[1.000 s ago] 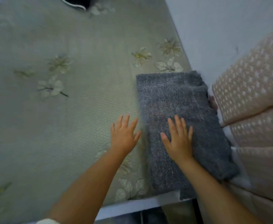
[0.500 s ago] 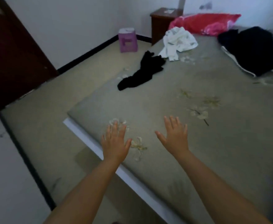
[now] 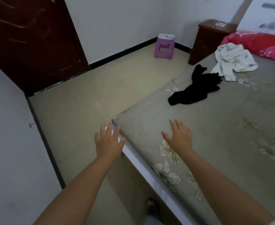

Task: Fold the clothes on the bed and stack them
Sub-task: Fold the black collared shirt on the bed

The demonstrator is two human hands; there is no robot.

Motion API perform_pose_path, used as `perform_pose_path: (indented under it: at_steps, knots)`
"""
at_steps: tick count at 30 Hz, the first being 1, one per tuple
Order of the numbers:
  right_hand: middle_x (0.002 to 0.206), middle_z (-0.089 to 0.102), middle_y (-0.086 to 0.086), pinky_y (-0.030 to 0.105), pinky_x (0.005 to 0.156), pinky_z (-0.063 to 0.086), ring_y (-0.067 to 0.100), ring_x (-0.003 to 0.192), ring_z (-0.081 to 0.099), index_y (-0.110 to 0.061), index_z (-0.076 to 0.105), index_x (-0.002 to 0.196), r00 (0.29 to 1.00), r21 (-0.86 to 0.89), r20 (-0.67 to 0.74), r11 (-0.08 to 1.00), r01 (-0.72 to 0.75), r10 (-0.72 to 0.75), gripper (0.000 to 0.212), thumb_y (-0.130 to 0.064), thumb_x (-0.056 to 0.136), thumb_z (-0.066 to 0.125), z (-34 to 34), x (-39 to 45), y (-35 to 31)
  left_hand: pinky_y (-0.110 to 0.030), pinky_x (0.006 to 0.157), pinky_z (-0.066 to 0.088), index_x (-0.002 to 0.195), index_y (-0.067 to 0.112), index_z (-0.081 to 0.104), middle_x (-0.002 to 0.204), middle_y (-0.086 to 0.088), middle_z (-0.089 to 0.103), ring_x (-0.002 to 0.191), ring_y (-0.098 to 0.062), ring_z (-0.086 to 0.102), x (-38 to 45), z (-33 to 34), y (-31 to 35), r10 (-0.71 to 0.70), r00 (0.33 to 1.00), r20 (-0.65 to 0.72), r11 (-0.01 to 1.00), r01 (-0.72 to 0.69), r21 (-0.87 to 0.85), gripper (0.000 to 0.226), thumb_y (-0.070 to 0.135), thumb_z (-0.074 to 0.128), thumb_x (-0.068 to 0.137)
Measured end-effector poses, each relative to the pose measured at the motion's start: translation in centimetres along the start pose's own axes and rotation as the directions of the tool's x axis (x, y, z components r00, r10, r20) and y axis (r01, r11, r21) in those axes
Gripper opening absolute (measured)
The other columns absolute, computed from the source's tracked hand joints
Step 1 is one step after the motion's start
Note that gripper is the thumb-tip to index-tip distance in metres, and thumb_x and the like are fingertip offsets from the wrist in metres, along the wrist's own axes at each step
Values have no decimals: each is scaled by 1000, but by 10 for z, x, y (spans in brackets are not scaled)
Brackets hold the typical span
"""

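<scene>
A crumpled black garment (image 3: 197,88) lies on the grey-green flowered bed (image 3: 223,127) near its left edge. Behind it sits a crumpled white garment (image 3: 234,60). My left hand (image 3: 108,140) hovers flat with spread fingers over the bed's near corner and holds nothing. My right hand (image 3: 179,135) is stretched out flat above the mattress, fingers straight, well short of the black garment. The folded grey garment is out of view.
A red pillow (image 3: 260,44) lies at the head of the bed beside a brown nightstand (image 3: 210,38). A purple stool (image 3: 164,46) stands on the floor by the wall. A dark wooden door (image 3: 31,39) is at the left.
The view has swung left from the folded grey garment to the bed's other side. Both hands left the grey garment and now hover flat near the bed's corner.
</scene>
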State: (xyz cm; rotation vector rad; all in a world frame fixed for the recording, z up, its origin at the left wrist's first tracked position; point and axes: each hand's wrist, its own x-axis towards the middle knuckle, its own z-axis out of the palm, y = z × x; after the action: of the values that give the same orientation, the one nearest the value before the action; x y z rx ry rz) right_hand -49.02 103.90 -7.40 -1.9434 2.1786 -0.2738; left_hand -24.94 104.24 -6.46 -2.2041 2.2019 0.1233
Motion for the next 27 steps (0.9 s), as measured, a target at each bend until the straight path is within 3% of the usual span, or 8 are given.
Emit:
perform_pose_path:
  at_steps: [12,22,27]
  knots:
    - [152,20,8,46,111,12,25,141,12,-12,22,144,941,69,5,938,-339,339,65,-48,92,39,62,226,13,-45,111,8,146,29,12,155,0,6,141,-24,0,289,24,22,269,961,63,960,-273,67,66,60,28,90]
    - [149,26,14,43,108,17,30,138,19,-8,32,140,802,80,-56,804,-590,594,63,-41,89,51,176,323,131,-40,111,6,146,27,19,155,-3,10,141,-23,3,433,198,121,561,807,183,825,-565,-38,63,54,33,91]
    - [152,15,14,43,113,12,30,140,11,-15,28,143,801,104,-91,806,-583,592,68,-45,87,53,208,369,166,-37,110,-6,145,25,22,155,-6,8,142,-24,1,470,261,151,644,742,187,765,-622,-167,64,58,24,90]
